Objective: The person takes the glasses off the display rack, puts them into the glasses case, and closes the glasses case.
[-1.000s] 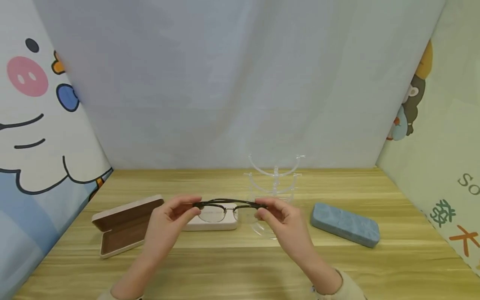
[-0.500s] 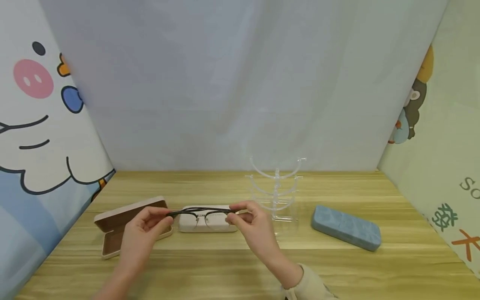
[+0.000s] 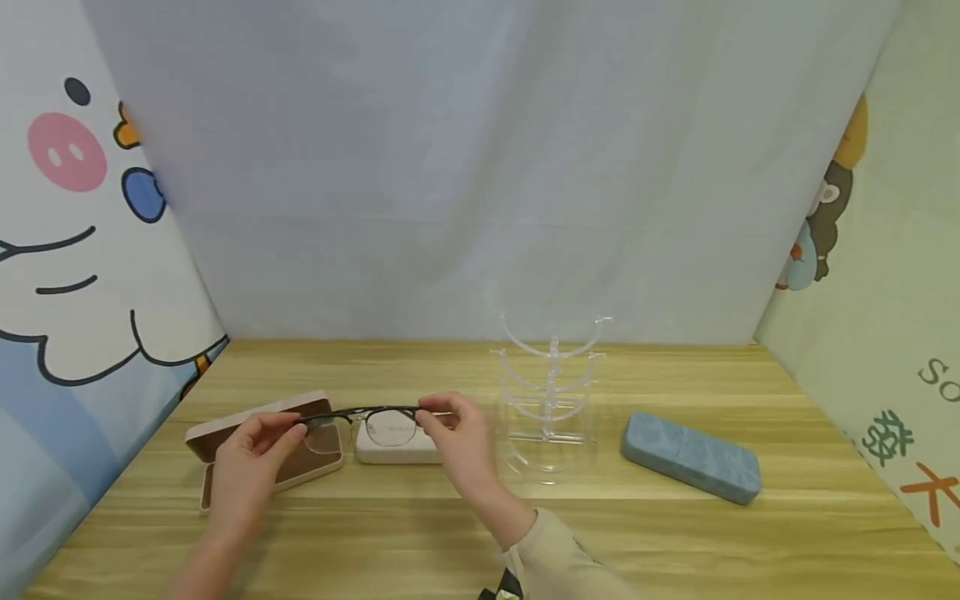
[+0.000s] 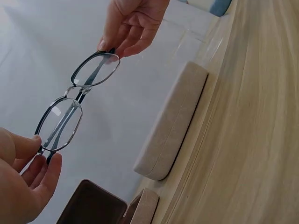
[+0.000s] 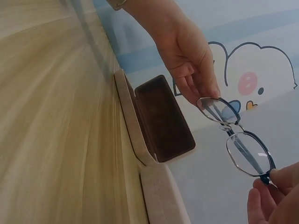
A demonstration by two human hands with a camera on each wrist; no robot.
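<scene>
A pair of eyeglasses [image 3: 392, 427] with dark upper rims and thin metal lower rims hangs above the table, its temples folded behind the lenses. My left hand [image 3: 246, 467] pinches one end between thumb and fingers. At the other end my right hand [image 3: 465, 446] pinches the frame the same way. Behind the left hand lies an open glasses case [image 3: 251, 412] with a brown lining, partly hidden by that hand. A closed pale case [image 3: 401, 452] sits behind the glasses; the left wrist view shows this beige case [image 4: 173, 123] below the lenses.
Right of my right hand stands a clear tiered glasses stand [image 3: 551, 392]. Further right lies a closed blue glasses case [image 3: 690, 457]. A pale cloth backdrop [image 3: 480, 183] rises behind the wooden table [image 3: 660, 542], with printed cloth at both sides.
Both hands have moved left with the eyeglasses, from in front of the pale closed case and stand to over the open case's right part. The cases and stand stay put.
</scene>
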